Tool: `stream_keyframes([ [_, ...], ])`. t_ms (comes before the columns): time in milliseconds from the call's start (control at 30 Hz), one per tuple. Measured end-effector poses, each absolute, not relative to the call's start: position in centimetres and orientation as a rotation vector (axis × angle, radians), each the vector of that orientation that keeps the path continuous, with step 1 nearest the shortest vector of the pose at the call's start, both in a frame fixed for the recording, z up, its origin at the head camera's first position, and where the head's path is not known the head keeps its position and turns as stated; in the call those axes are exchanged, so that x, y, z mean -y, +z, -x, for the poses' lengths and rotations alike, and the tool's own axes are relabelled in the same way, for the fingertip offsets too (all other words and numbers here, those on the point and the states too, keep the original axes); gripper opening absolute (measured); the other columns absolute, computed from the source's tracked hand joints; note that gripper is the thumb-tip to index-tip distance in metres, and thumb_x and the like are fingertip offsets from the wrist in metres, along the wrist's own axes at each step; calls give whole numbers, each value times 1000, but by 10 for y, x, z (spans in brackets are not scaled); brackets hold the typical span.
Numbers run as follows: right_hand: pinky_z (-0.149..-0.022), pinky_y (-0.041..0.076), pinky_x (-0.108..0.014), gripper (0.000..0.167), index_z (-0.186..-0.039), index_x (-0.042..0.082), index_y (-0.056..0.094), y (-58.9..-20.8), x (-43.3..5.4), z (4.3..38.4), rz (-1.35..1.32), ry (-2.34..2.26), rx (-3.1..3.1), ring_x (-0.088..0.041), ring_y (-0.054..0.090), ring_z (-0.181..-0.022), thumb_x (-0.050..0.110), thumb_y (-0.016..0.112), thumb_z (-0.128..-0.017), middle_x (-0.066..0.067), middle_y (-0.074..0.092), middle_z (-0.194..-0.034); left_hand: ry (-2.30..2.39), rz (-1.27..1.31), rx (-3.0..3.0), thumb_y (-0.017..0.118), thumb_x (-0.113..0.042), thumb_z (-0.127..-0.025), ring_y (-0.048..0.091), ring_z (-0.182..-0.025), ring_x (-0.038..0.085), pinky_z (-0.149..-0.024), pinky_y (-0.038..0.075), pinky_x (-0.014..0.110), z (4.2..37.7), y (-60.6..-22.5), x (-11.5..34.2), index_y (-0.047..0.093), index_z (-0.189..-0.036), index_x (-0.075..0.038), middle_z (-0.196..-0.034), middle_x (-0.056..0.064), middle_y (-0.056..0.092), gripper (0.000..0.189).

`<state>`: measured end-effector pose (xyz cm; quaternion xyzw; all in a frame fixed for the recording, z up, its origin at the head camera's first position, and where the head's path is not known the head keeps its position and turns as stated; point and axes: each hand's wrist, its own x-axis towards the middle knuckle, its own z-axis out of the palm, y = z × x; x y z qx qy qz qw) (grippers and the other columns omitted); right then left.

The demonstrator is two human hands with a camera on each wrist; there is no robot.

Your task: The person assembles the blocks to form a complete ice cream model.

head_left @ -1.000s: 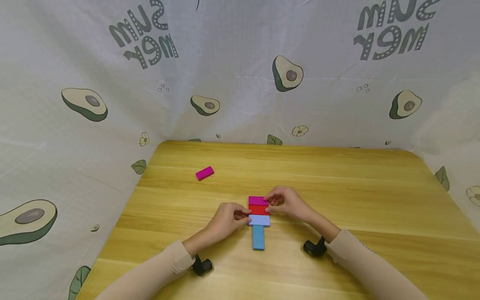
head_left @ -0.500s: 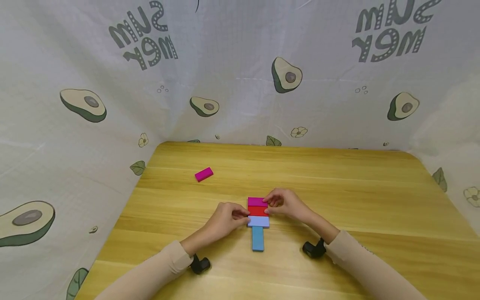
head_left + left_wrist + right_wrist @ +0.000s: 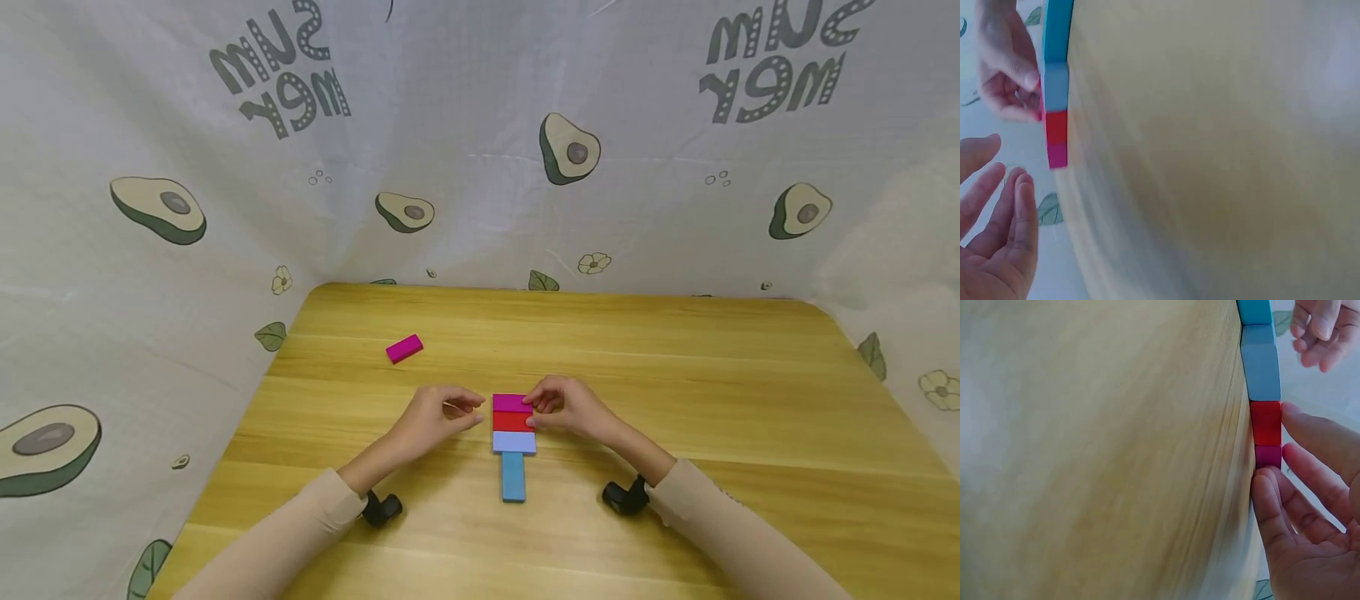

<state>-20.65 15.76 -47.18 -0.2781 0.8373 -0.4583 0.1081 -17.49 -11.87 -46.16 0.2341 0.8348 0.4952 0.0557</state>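
Right hand (image 3: 572, 407) grip: thumb and fingers parted, tips in contact with the row of blocks. I see its thumb touching the right end of the red block (image 3: 511, 422) and its forefinger touching the right end of the magenta block (image 3: 508, 402). Left hand (image 3: 437, 417) grip: thumb and forefinger held apart, holding nothing; the fingertips sit just left of the red block, separated from it.

Reference for all positions: the red block, which lies flat on the wooden table (image 3: 675, 375). From my remote view, the magenta block adjoins its far side. The lavender block (image 3: 514, 442) adjoins its near side. The blue block (image 3: 513, 477) lies nearer again, turned lengthwise toward the person, its far end meeting the lavender block. The loose magenta block (image 3: 405, 348) lies slanted, beyond and to the left of the red block, well apart from it.

Beige sleeves (image 3: 742, 533) reach in from either side, nearer than the red block, each with a black wrist device (image 3: 383, 509) below the cuff. Printed with avocados, a white cloth (image 3: 465, 83) hangs beyond the red block.
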Motion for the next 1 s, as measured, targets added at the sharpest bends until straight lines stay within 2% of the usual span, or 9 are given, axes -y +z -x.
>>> stream_keyframes([
  [300,-74,57,-26,24,-102,-3,72,-471,-158,206,821,-1346,-2468,-17,61,-80,3,83,-81,-9,67,-92,1521,-610,-2681,76,-12,-90,66,-101,23,-88,56,35,191,-458,142,71,-118,1,-114,12,71,31],
  [567,-72,57,-25,23,-101,-5,72,-472,-159,206,849,-1349,-2472,-14,60,-79,3,82,-81,-10,67,-91,1547,-544,-2774,78,-10,-88,64,-103,28,-90,56,41,206,-455,159,70,-118,2,-113,15,70,33],
  [800,-74,57,-25,24,-102,-3,72,-472,-158,206,806,-1350,-2452,-16,61,-80,3,82,-81,-9,68,-93,1576,-473,-2852,79,-8,-87,60,-108,38,-92,54,47,215,-455,167,70,-117,3,-115,19,67,33],
  [1000,-74,57,-26,24,-103,-4,72,-471,-158,204,800,-1358,-2446,-17,61,-80,2,82,-82,-8,67,-93,1611,-365,-2873,79,-10,-87,60,-111,37,-93,53,49,221,-453,176,69,-121,1,-121,20,64,37],
])
